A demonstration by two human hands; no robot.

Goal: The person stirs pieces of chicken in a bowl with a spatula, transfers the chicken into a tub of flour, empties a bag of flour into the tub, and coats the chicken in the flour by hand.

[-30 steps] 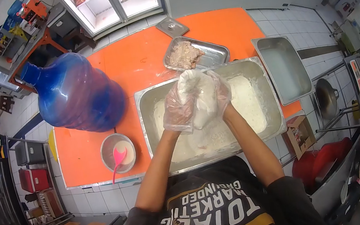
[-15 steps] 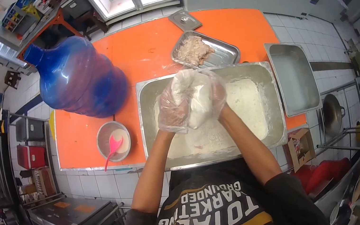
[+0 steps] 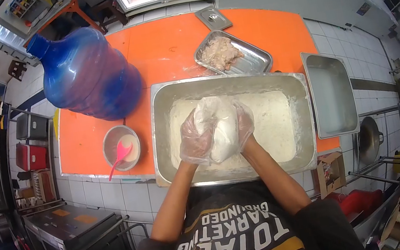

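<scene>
Orange table (image 3: 165, 50), clockwise from centre: steel lid (image 3: 213, 17), 1 o'clock; shallow tray (image 3: 254, 59), 2 o'clock; large pan (image 3: 173, 93), 5 o'clock; metal bowl (image 3: 111, 145), 8 o'clock; blue jug (image 3: 92, 77), 10 o'clock.

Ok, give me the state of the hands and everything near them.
Left hand: gloved, cupping lump
Right hand: gloved, cupping lump
Lump: floury, held
Tub: uncovered, floury inside
Bowl: uncovered, part-filled, spoon inside
Tray: uncovered, partly filled
Lid: off, lying flat
Deep pan: uncovered, contents unclear
Blue bottle: cap unclear

The tub (image 3: 230, 86) sat on the table (image 3: 154, 47), flour (image 3: 271, 118) in it, bowl (image 3: 109, 145) and jug (image 3: 89, 75) left, pan (image 3: 326, 64) right; behind it lay the tray (image 3: 255, 59), then the lid (image 3: 214, 18).
</scene>
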